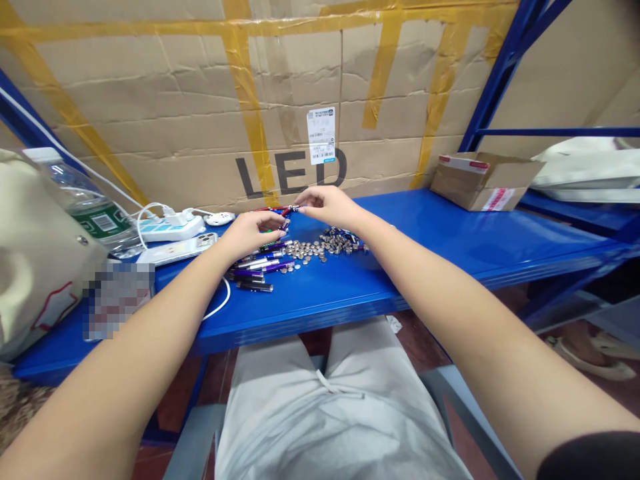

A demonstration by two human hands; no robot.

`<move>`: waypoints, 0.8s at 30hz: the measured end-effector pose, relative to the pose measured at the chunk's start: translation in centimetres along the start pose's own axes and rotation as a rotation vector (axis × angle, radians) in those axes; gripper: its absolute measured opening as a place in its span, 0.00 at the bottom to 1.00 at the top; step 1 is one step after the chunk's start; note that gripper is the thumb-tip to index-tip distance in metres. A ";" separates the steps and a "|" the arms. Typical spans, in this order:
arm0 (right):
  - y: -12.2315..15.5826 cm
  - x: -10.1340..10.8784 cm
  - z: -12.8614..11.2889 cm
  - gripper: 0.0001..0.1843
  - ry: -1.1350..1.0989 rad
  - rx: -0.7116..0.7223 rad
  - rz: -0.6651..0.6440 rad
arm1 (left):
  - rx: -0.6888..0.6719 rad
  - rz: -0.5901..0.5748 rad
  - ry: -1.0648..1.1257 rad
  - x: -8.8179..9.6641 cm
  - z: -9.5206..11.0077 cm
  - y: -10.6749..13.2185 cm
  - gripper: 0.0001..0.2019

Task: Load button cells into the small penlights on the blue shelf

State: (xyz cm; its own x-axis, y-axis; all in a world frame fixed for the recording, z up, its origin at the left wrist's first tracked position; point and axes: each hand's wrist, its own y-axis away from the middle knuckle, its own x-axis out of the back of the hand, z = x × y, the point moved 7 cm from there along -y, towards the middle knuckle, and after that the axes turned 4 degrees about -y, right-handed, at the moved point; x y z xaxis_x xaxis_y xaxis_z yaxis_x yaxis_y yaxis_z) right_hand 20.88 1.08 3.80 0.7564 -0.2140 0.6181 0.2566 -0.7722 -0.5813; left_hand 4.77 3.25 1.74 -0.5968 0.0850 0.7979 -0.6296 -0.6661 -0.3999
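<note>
Working over the blue steel shelf, seen in the head view, the left hand and right hand sit half-closed around twelve o'clock, reaching toward a slim metal pen; whether either grips it, I cannot tell. Loose pens look light, stiff and slippery, best pinched mid-barrel. Button cells lie just beside them, easily scattered. A power strip sits near ten o'clock.

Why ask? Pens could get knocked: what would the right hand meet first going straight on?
Probably the slim pen-like tube just past the right hand, then the left hand; depth is unclear, so they may already touch.
</note>
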 end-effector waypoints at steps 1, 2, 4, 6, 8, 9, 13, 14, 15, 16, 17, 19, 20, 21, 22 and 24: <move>0.0 0.8 0.5 0.13 0.066 -0.037 0.015 | -0.002 0.004 -0.004 0.1 0.0 0.0 0.15; 0.2 1.7 1.0 0.12 0.145 -0.083 0.025 | -0.008 0.010 -0.011 0.1 0.1 0.1 0.16; 0.6 3.7 2.5 0.11 0.318 -0.205 0.011 | -0.031 0.024 -0.034 0.3 0.3 0.1 0.18; 1.4 5.4 4.4 0.11 0.480 -0.347 -0.073 | -0.053 0.028 -0.066 0.4 0.5 0.2 0.22; 2.5 6.5 6.5 0.11 0.621 -0.509 -0.237 | -0.056 0.017 -0.102 0.4 0.5 0.2 0.21; 3.1 6.9 7.3 0.12 0.665 -0.580 -0.301 | -0.051 0.011 -0.116 0.4 0.5 0.2 0.20; 4.2 8.0 8.7 0.14 0.728 -0.711 -0.359 | -0.033 0.015 -0.137 0.4 0.6 0.3 0.17; 4.3 8.0 8.7 0.14 0.731 -0.722 -0.365 | -0.032 0.026 -0.137 0.5 0.6 0.3 0.17; 4.4 7.9 8.7 0.15 0.733 -0.731 -0.375 | -0.031 0.039 -0.137 0.7 0.6 0.3 0.16; 4.4 7.9 8.7 0.15 0.734 -0.737 -0.386 | -0.030 0.054 -0.138 0.8 0.6 0.3 0.16; 4.4 7.8 8.7 0.15 0.734 -0.741 -0.395 | -0.030 0.066 -0.137 0.9 0.6 0.3 0.16; 4.4 7.6 8.6 0.16 0.734 -0.739 -0.401 | -0.032 0.075 -0.137 1.1 0.5 0.3 0.16; 4.3 7.4 8.5 0.16 0.732 -0.731 -0.399 | -0.031 0.075 -0.137 1.1 0.4 0.3 0.15; 4.2 7.3 8.4 0.16 0.730 -0.720 -0.394 | -0.029 0.075 -0.137 1.2 0.3 0.3 0.15; 4.1 7.0 8.3 0.16 0.725 -0.703 -0.386 | -0.025 0.075 -0.137 1.2 0.2 0.3 0.16; 3.6 6.3 7.9 0.16 0.702 -0.656 -0.363 | -0.020 0.082 -0.133 1.3 0.1 0.3 0.16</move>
State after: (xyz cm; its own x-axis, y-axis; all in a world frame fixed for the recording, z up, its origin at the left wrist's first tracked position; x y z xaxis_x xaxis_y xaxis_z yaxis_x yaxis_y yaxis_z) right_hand 31.31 1.66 1.39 0.1226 -0.0410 0.9916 -0.1386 -0.9901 -0.0238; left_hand 3.86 3.12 2.72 -0.5766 -0.0687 0.8142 -0.5921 -0.6515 -0.4743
